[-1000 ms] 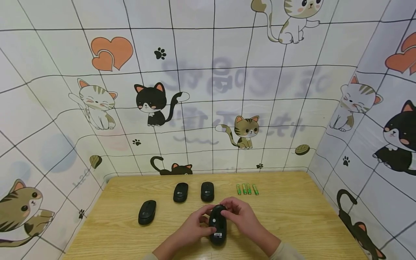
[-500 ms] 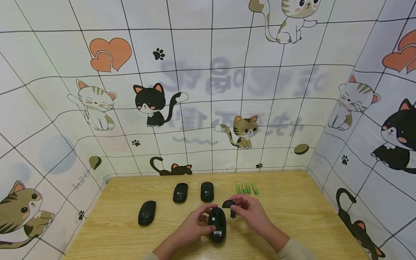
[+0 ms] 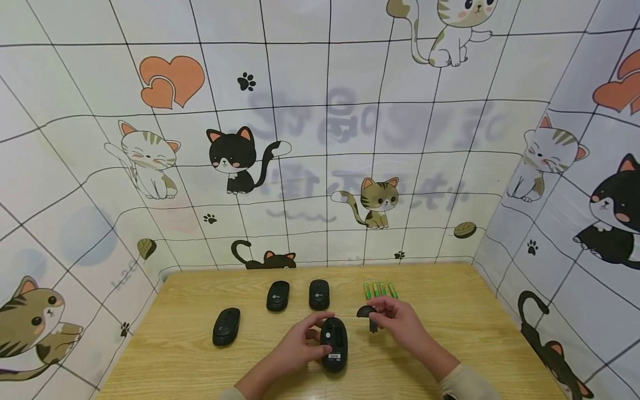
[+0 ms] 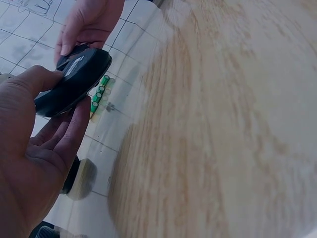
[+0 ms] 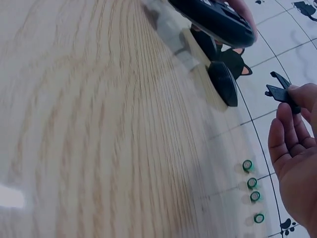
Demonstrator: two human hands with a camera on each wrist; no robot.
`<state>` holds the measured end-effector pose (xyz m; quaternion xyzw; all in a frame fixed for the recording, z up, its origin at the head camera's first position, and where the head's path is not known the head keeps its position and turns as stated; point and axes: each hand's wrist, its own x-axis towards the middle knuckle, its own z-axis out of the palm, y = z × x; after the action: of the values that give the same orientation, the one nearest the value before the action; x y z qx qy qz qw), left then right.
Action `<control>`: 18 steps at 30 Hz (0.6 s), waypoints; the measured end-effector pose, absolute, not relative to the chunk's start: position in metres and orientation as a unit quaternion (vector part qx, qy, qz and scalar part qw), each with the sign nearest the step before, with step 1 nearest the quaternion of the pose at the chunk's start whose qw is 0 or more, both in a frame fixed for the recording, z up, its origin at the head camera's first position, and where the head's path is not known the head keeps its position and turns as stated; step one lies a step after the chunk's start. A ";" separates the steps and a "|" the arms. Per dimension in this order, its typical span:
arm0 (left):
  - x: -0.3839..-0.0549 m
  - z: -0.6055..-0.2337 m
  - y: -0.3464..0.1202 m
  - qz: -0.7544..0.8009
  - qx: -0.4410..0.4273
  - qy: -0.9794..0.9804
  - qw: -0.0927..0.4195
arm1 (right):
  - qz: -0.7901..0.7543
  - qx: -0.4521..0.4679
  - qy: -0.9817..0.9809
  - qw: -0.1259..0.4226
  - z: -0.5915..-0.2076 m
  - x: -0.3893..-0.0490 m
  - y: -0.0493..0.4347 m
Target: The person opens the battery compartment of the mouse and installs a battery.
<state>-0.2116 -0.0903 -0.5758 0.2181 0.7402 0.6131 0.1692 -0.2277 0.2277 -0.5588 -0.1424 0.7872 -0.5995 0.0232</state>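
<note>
My left hand [image 3: 307,340] grips a black computer mouse [image 3: 334,345] whose underside, with a white label and a long open battery slot, faces up. In the left wrist view the thumb lies on top of the mouse [image 4: 81,79] and the fingers are beneath it. To its right, my right hand [image 3: 397,321] pinches a black battery cover [image 3: 369,313] with a rounded end and a narrow tongue, apart from the mouse. The right wrist view shows this cover [image 5: 284,91] between thumb and fingertips. Just beyond that hand, several green batteries [image 3: 376,290] lie in a row on the table.
Two black mice, one at the back left [image 3: 278,296] and one at the back middle [image 3: 319,294], rest on the wooden table [image 3: 440,294]. A third mouse [image 3: 226,326] lies farther left. A cat-printed sheet [image 3: 310,128] surrounds the table's back and sides.
My right hand has lifted the battery cover off the mouse and carried it to the right, baring the slot. My left hand keeps its grip on the mouse, almost in place.
</note>
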 end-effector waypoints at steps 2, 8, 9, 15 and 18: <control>-0.212 -0.575 -0.091 0.611 0.216 0.742 0.170 | -0.597 -0.141 0.790 0.028 -0.560 -0.230 0.234; -0.210 -0.572 -0.090 0.614 0.213 0.740 0.171 | -0.575 -0.124 0.808 0.041 -0.563 -0.235 0.256; -0.210 -0.572 -0.090 0.615 0.213 0.740 0.170 | -0.571 -0.121 0.811 0.045 -0.563 -0.236 0.259; -0.210 -0.571 -0.090 0.618 0.208 0.739 0.170 | -0.548 -0.117 0.825 0.071 -0.565 -0.240 0.276; -0.210 -0.571 -0.089 0.618 0.209 0.739 0.169 | -0.549 -0.116 0.823 0.084 -0.564 -0.241 0.281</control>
<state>-0.2104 -0.0893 -0.5708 0.2088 0.7390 0.6178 0.1690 -0.2405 0.2812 -0.5638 -0.1163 0.8234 -0.5489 0.0844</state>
